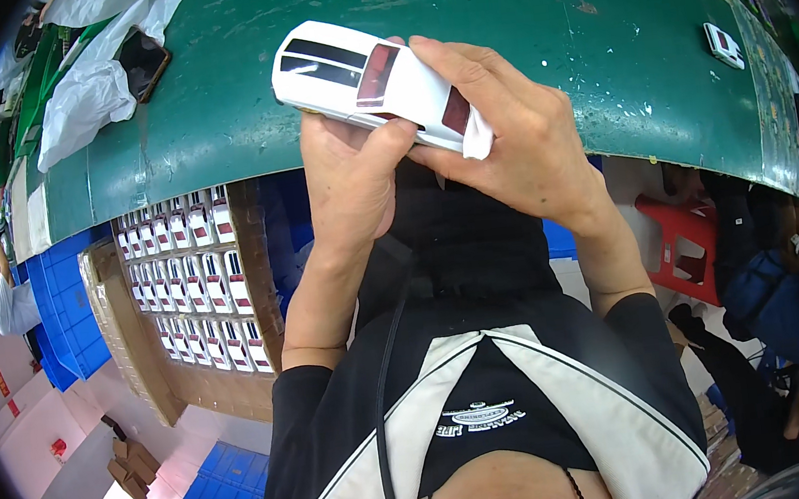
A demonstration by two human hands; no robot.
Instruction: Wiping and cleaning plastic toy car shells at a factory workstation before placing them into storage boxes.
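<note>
A white toy car [326,60] with black stripes on its hood and dark red windows is held up over the green worktable [227,92]. My left hand [348,162] grips its near side, thumb up against the door area. My right hand [521,129] wraps round the rear end, fingers over the roof and the back. The car's hood points to the upper left, and its underside is hidden. Both hands are closed on the same car.
A cardboard box [250,265] with rows of similar white cars stands lower left, near blue crates [75,308]. A second white car [723,46] lies at the table's right. White plastic bags [92,102] and a phone-like dark object [144,64] lie upper left. A red stool [681,244] and other people are at the right.
</note>
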